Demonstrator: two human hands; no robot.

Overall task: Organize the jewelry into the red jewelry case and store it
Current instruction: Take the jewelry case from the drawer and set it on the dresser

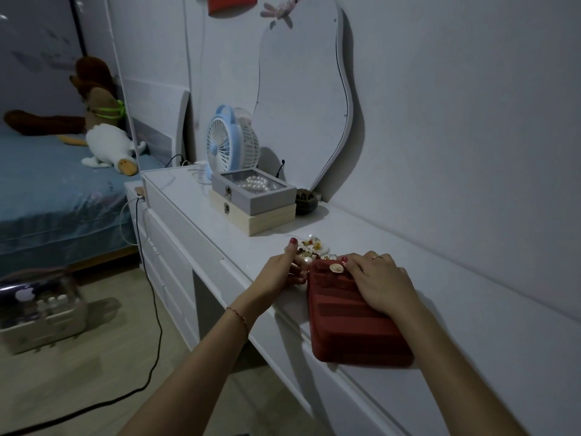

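On white dresser top (pixel 393 278), near front edge: red jewelry case (pixel 352 322), lying open and flat, ridged velvet slots facing up, one long side running toward the wall. Right hand (pixel 379 283) resting palm-down on far end of case, fingers spread and fairly straight, gold ring on one finger, red nail polish; thumb tip touching a round pale gold-rimmed earring (pixel 335 267) seated at the far edge of the ridged insert. Left hand (pixel 284 272) just beside case's far left corner, fingers curled inward, thumb raised with red nail up; seems to pinch a small piece of jewelry, though what exactly sits between the fingers cannot be told. Thin red cord bracelet (pixel 239 317) round left wrist.

Just beyond both hands, touching or nearly touching the case's far end: small heap of jewelry (pixel 314 248), pearl and gold pieces with orange-red accents, loose on the dresser.

Farther along the dresser, well apart from the case: grey glass-lidded box (pixel 251 191) holding a pearl strand, stacked on a pale wooden box (pixel 254 217), both with metal clasps. Behind them a blue and white desk fan (pixel 231 141); beside them a small dark round bowl (pixel 305 201). Against the wall, wavy-edged mirror (pixel 301 99).

Off to the left: bed with blue sheet (pixel 56 190), white plush goose (pixel 110 149), brown plush toy (pixel 91 86). Black cable (pixel 151 278) hanging down to the floor.
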